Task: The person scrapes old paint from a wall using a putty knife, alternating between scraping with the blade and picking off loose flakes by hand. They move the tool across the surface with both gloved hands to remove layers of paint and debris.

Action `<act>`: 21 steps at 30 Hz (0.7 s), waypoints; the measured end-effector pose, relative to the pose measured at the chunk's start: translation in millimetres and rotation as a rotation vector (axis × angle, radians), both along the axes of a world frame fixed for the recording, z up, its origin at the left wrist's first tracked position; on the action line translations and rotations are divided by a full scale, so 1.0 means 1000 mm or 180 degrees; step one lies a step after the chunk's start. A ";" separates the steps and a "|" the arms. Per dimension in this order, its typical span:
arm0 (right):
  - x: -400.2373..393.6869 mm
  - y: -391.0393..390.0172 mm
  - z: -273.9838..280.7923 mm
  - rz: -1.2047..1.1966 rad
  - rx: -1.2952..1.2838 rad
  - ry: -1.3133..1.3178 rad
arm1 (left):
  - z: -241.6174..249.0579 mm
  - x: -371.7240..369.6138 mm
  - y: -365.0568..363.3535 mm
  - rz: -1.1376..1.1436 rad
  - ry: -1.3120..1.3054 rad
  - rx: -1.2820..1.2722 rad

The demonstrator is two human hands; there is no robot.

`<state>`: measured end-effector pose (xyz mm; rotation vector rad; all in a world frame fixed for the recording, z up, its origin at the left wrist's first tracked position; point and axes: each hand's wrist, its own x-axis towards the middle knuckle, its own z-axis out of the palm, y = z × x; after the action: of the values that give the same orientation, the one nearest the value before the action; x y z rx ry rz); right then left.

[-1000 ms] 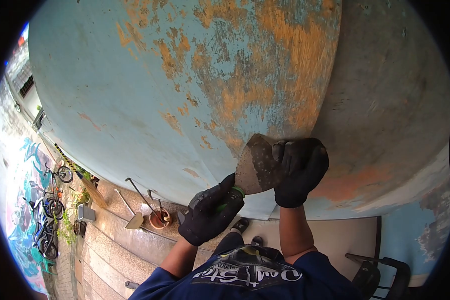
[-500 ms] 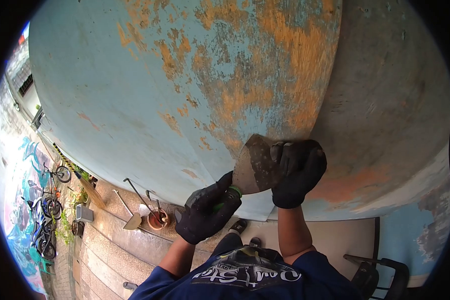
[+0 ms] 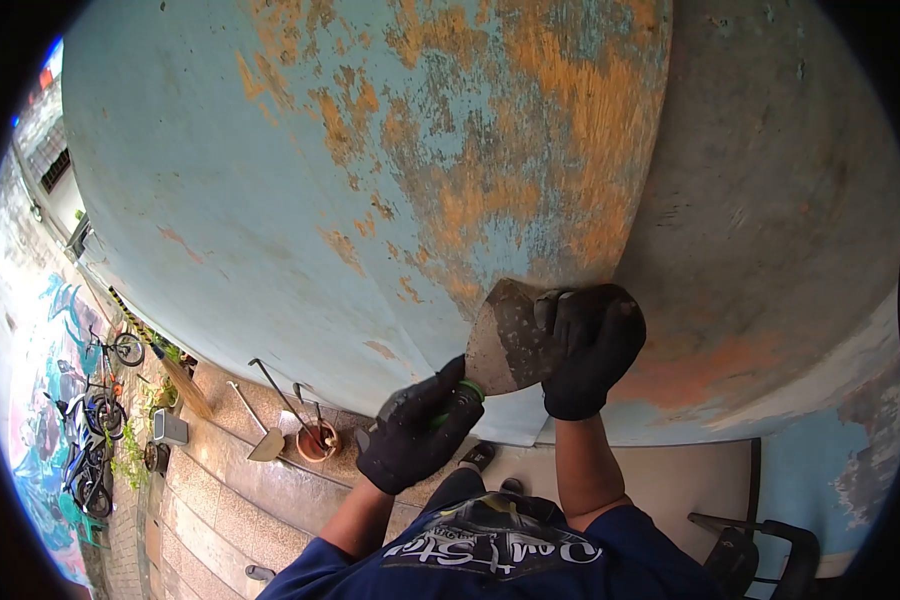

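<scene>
Gripping: L gloved hand (image 3: 420, 425) wraps the green handle (image 3: 473, 385) of a broad scraper (image 3: 510, 345); R gloved hand (image 3: 595, 345) curls at the blade's far side, can't tell if it pinches.
Scraper: betw. both hands, close to painted surface (image 3: 220, 200); prob. light, stiff, thin-edged.
Best hold: handle, fingers off the edge.
Blade: dark speckled patch, maybe gritty.
Paint: blue, worn to orange & grey patches.
Floor: paved, w/ pot (image 3: 313, 456), dustpan (image 3: 267, 446), broom (image 3: 188, 390) to L.
Bkgd: parked bikes (image 3: 100, 415).
</scene>
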<state>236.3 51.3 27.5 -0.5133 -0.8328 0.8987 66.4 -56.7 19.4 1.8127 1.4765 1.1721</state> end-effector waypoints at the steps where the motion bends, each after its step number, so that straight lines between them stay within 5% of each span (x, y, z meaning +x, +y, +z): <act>1: -0.002 -0.002 -0.001 0.0092 -0.0054 0.0153 | 0.001 -0.001 0.001 -0.0049 -0.0248 -0.0234; 5: -0.006 -0.003 0.003 0.0254 0.0350 0.0710 | -0.005 0.002 -0.003 -0.0050 0.0197 0.0416; 7: -0.002 -0.008 0.012 -0.0140 0.0105 -0.0244 | -0.016 0.003 -0.003 -0.0051 0.0043 0.0386; 11: -0.002 0.002 -0.004 0.0206 0.0161 0.0140 | -0.006 -0.002 0.003 -0.0078 -0.0184 -0.0137; 16: 0.008 0.019 -0.025 -0.0840 0.0484 -0.0960 | -0.027 0.005 -0.001 -0.0082 -0.0071 0.0465; 21: 0.003 0.005 -0.006 -0.0322 0.0054 -0.0282 | -0.017 0.004 0.002 -0.0108 -0.0201 -0.0023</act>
<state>238.9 56.7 21.9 -0.5789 -0.8864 0.7799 70.5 -54.3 2.7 1.7727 1.4074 1.1950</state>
